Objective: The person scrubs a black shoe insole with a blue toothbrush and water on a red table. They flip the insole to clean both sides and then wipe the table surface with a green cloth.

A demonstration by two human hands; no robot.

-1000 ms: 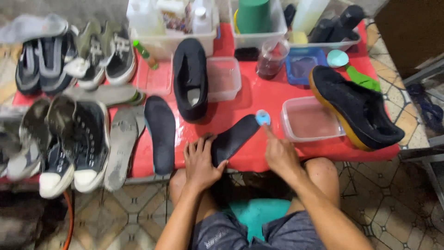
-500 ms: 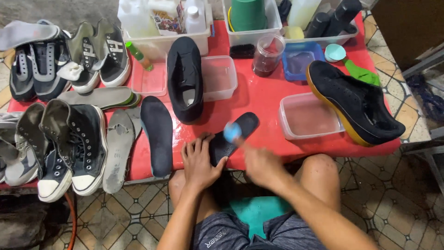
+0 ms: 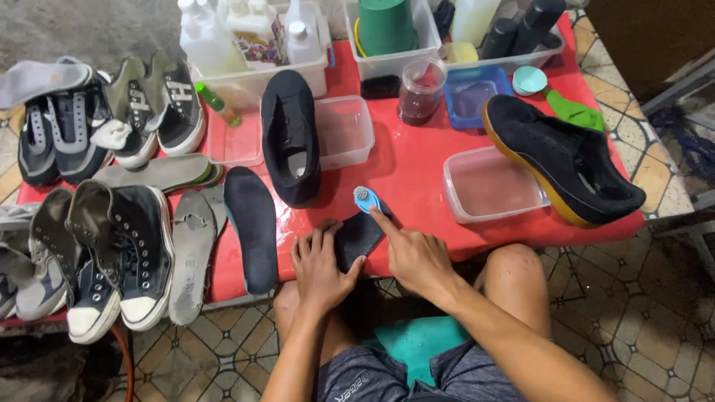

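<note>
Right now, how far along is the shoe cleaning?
Done: insoles are out; one black insole lies on the red table. In hand: left hand pins another dark insole, right hand presses a small blue brush on it. Left: the high-top sneakers wait.

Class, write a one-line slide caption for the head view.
Left hand steadies a dark insole on the red table while the right hand presses a small blue brush against it.

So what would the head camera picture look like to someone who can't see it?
A person's left hand presses down a dark insole on a red table while the right hand holds a small blue brush at its far end. Black shoes, more insoles, clear tubs and bottles lie around.
</note>
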